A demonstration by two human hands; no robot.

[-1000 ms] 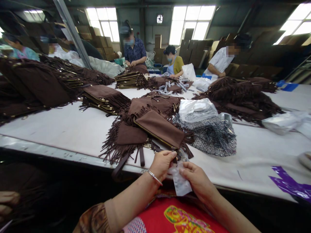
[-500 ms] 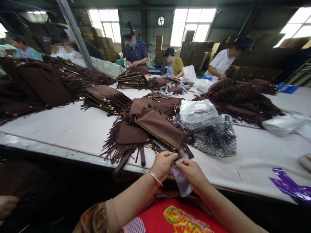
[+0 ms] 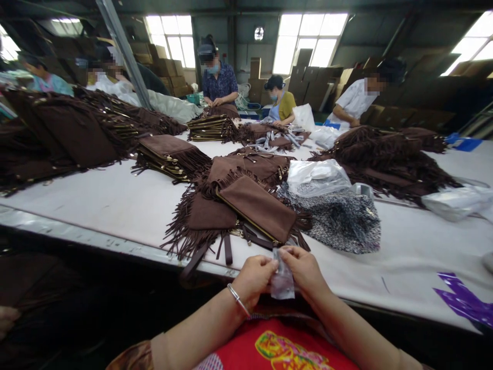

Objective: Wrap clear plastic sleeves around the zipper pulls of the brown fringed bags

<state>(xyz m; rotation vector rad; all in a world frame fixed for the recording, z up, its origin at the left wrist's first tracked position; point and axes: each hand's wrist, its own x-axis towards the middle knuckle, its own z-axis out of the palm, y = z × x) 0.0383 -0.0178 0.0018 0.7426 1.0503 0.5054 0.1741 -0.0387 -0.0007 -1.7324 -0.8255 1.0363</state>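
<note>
White table (image 3: 111, 205) beyond, both hands (image 3: 250, 280) (image 3: 305, 270) in tight pinches on plastic sleeve (image 3: 283, 288)

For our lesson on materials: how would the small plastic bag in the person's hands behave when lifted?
The plastic bag is probably floppy: its creased sheet hangs from the right hand. It looks light, being thin and see-through. Its slightly shiny surface may be slippery.

A factory workshop; fringed brown bags (image 3: 258, 208) heap a long worktop (image 3: 96, 208); masked or capped people (image 3: 221, 86) work from ten to two o'clock; cardboard boxes (image 3: 306, 81) stack by windows (image 3: 313, 36) at eleven and one
</note>
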